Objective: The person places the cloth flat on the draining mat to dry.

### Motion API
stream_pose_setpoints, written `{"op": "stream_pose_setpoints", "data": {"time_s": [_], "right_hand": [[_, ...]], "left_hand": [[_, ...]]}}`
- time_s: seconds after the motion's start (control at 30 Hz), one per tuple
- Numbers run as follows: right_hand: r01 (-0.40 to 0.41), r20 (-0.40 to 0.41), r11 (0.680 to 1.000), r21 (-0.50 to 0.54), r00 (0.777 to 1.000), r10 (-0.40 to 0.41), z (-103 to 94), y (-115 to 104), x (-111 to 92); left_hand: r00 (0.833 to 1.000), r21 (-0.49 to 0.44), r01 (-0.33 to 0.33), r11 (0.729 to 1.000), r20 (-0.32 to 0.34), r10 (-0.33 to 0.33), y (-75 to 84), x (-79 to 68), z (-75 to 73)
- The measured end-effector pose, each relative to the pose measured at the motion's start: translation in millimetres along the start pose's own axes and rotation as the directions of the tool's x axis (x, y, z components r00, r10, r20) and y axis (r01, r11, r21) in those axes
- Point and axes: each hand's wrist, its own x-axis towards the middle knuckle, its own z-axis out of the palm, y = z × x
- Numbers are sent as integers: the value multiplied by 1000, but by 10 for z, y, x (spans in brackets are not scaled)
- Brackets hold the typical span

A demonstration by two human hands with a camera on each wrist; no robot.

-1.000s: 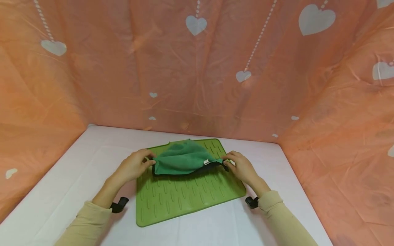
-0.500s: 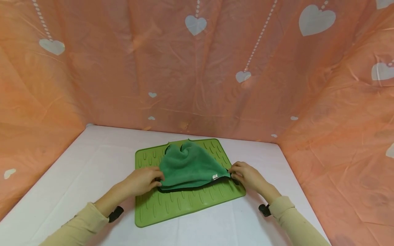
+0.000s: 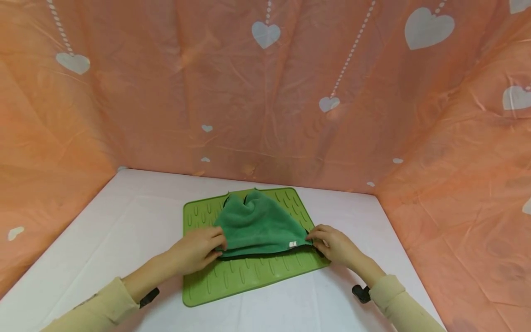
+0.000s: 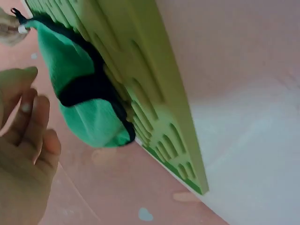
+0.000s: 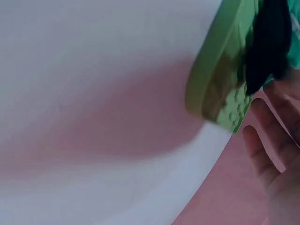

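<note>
Cloth (image 3: 259, 226) of green microfibre with a dark edging lies bunched on the green ribbed mat (image 3: 249, 276), which sits on the white table (image 3: 103, 240). In the head view the left hand (image 3: 199, 251) pinches the cloth's near-left corner and the right hand (image 3: 336, 244) pinches the near-right one beside a small white tag — both at the mat's near half. The step looks like a fold being laid down; the next move likely calls for flattening the bunched far edge.

Left wrist view: cloth (image 4: 79, 89) draped against the mat (image 4: 154, 93), fingers (image 4: 28, 122) loosely curled beside it.

Right wrist view: blurred — the grip cannot be told here.
</note>
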Motion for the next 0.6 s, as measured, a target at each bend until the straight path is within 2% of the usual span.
{"op": "stream_pose_setpoints", "data": {"time_s": [0.07, 0.13, 0.33, 0.43, 0.6], "right_hand": [[16, 10, 1000, 6, 1000, -16, 20, -41, -8], [21, 26, 1000, -3, 999, -21, 45, -76, -14], [47, 56, 998, -31, 997, -45, 125, -109, -14], [59, 57, 998, -37, 997, -57, 151, -97, -9], [76, 52, 996, -40, 996, -74, 186, -69, 0]], "left_hand": [[999, -19, -47, 999, 23, 47, 25, 11, 13], [996, -17, -58, 998, 71, 59, 38, 18, 37], [987, 63, -22, 998, 160, 12, -36, 37, 133], [984, 52, -3, 999, 180, -7, -95, 42, 153], [980, 34, -5, 999, 198, -2, -151, 44, 178]]}}
